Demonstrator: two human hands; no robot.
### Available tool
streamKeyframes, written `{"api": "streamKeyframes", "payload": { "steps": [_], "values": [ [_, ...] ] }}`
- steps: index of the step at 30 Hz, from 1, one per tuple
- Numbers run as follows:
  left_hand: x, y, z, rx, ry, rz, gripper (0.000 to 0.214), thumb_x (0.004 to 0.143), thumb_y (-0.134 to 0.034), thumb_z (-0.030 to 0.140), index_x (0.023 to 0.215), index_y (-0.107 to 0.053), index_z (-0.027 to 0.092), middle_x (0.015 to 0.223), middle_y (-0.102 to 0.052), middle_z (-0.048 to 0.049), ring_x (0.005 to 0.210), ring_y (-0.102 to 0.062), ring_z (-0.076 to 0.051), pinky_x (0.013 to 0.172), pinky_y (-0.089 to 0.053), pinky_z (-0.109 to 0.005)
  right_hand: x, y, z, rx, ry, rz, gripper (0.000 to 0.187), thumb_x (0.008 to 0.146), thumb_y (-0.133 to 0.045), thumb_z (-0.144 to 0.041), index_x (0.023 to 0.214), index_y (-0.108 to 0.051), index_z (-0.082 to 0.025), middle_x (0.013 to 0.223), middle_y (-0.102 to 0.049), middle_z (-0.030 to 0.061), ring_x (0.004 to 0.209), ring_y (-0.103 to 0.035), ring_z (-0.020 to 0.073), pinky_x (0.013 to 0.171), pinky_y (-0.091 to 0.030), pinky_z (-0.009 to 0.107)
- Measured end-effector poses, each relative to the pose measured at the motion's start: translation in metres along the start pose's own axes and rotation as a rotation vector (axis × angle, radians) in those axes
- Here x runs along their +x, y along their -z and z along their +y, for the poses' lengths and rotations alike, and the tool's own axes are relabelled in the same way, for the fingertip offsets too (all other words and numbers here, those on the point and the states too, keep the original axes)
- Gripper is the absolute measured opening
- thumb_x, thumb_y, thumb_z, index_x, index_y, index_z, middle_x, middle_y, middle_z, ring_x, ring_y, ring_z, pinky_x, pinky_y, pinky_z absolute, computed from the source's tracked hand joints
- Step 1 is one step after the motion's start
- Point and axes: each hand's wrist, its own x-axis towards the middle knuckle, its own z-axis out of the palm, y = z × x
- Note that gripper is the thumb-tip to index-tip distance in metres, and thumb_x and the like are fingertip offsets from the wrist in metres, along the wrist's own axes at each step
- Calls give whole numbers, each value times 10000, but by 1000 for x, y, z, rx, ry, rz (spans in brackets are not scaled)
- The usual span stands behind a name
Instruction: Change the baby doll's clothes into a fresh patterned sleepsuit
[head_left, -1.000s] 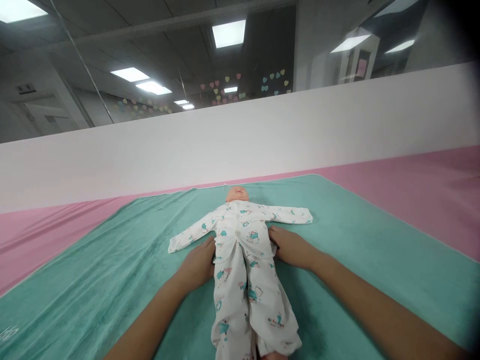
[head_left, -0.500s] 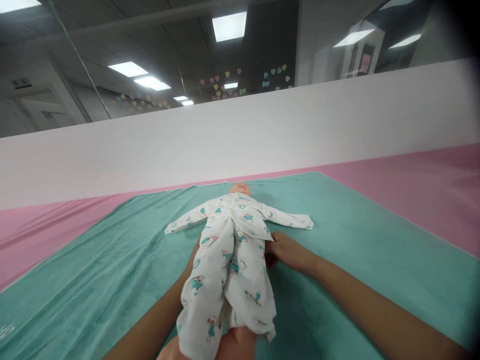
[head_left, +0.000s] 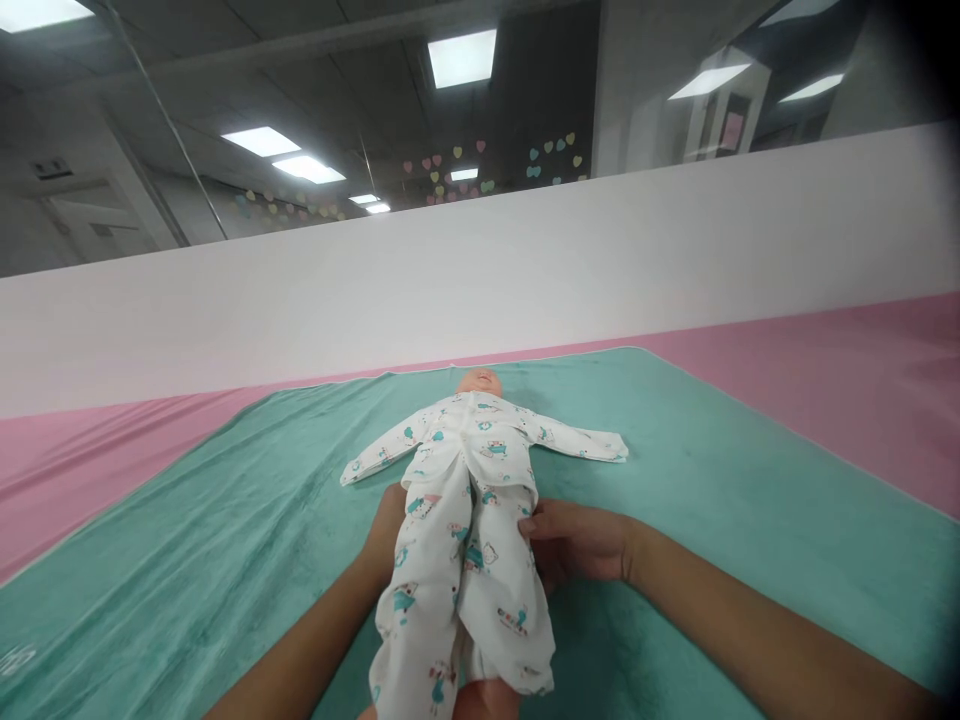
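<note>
A baby doll [head_left: 480, 381] lies on its back, arms spread, with its head at the far end. It wears a white printed long-sleeved top [head_left: 499, 432] and matching pants [head_left: 431, 560], whose hems end above its bare legs [head_left: 489, 700]. My right hand [head_left: 581, 535] grips the outer side of the pants at the right thigh; one digit lies on the cloth and the others curl low beside it, partly hidden. On the opposite side, my left hand [head_left: 386, 530] is against the hip of the pants, its fingers hidden behind the cloth.
A teal sheet [head_left: 712, 480] lies under the doll, wrinkled on the left, over a pink surface [head_left: 847, 370]. Behind stands a low white wall [head_left: 450, 280] with a dark glass panel [head_left: 540, 90] above it, carrying heart stickers and reflecting ceiling lights.
My right hand has let go of the top's hem and moved down to the pants' thigh. The hem now lies flatter over the hips. More of my left hand shows beside the hip.
</note>
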Motion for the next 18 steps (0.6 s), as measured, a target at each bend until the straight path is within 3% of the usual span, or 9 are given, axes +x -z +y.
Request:
{"api": "streamKeyframes", "payload": {
  "steps": [4,7,9,12,15,18],
  "values": [
    [0,9,7,87,-149,-33,227,713,-482,345,587,-532,163,680,-586,-31,731,-509,-207,641,-432,-284,9,-4,4,29,128,200,424,705,-693,-303,1096,-587,-182,1077,-634,89,979,-598,231,917,-437,409],
    [-5,21,15,140,-211,-80,316,721,-503,414,524,-471,171,595,-510,-18,647,-464,-170,602,-402,-263,12,-2,0,65,231,290,400,731,-657,-296,1105,-587,-174,1063,-642,93,950,-608,229,923,-436,394],
    [-8,27,18,193,-250,-47,375,739,-485,440,484,-408,177,543,-436,-9,584,-420,-141,585,-379,-254,11,2,-5,68,266,339,373,751,-631,-321,1087,-597,-160,1048,-646,103,917,-617,228,905,-448,385],
    [-12,29,21,258,-304,-42,384,755,-453,411,462,-350,185,514,-386,-7,539,-381,-128,556,-348,-252,6,9,-11,-8,234,382,387,762,-620,-400,1069,-604,-166,1056,-642,107,905,-618,224,885,-460,379],
    [-14,23,23,268,-375,-209,319,767,-441,347,493,-409,187,556,-440,-20,567,-410,-135,558,-351,-249,-1,16,-14,-165,147,414,420,759,-598,-499,1032,-614,-180,1045,-642,92,904,-613,209,830,-476,335],
    [-14,20,24,273,-477,-297,281,796,-412,274,532,-422,179,571,-436,-11,567,-403,-123,544,-333,-239,-6,26,-18,-426,40,461,480,765,-518,-599,875,-636,-147,883,-657,91,763,-615,203,649,-480,295]
  ]
}}
